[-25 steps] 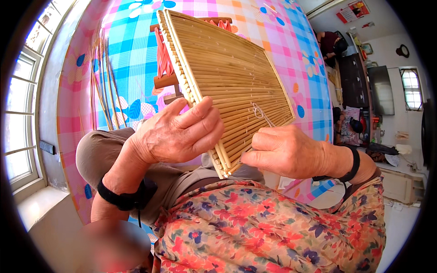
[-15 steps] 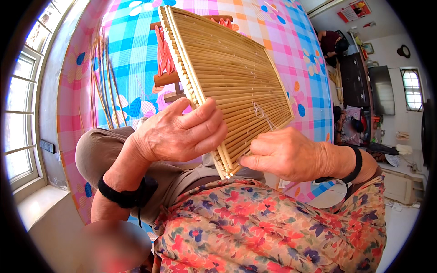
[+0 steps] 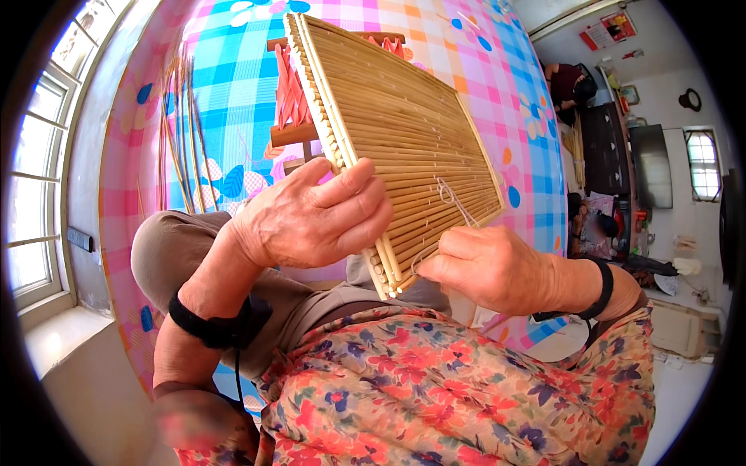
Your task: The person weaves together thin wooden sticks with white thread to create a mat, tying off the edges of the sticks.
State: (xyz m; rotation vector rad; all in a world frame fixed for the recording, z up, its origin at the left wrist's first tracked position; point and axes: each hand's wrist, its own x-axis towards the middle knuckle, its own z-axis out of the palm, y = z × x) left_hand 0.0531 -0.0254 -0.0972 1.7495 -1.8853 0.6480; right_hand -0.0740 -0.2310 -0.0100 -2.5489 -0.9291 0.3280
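Note:
A slatted panel of yellow straw-like rods (image 3: pixel 400 109) is tilted across my lap, bordered by paler rods along its edges. My left hand (image 3: pixel 311 217) grips the left edge of the panel, fingers curled over the border. At the lower right of the panel, my right hand (image 3: pixel 486 272) pinches a pale thread, thumb and forefinger together beside the bottom corner. A loop of this thread (image 3: pixel 449 194) lies over the slats above my right hand. Behind the panel stands a wooden frame (image 3: pixel 286 136) wound with red strands (image 3: pixel 289 89), partly hidden.
The checked floral sheet (image 3: pixel 233 70) covers the surface under me. Loose thin reeds (image 3: pixel 177 136) lie at the left, beside a window (image 3: pixel 35 186). At the far right are two other people (image 3: pixel 563 81) (image 3: pixel 598 217), dark cabinets (image 3: pixel 606 155) and household items.
My right hand has moved slightly down, with more thread showing between its fingers and the panel's edge. My left hand still grips the border, shifted slightly right in the picture along with the panel.

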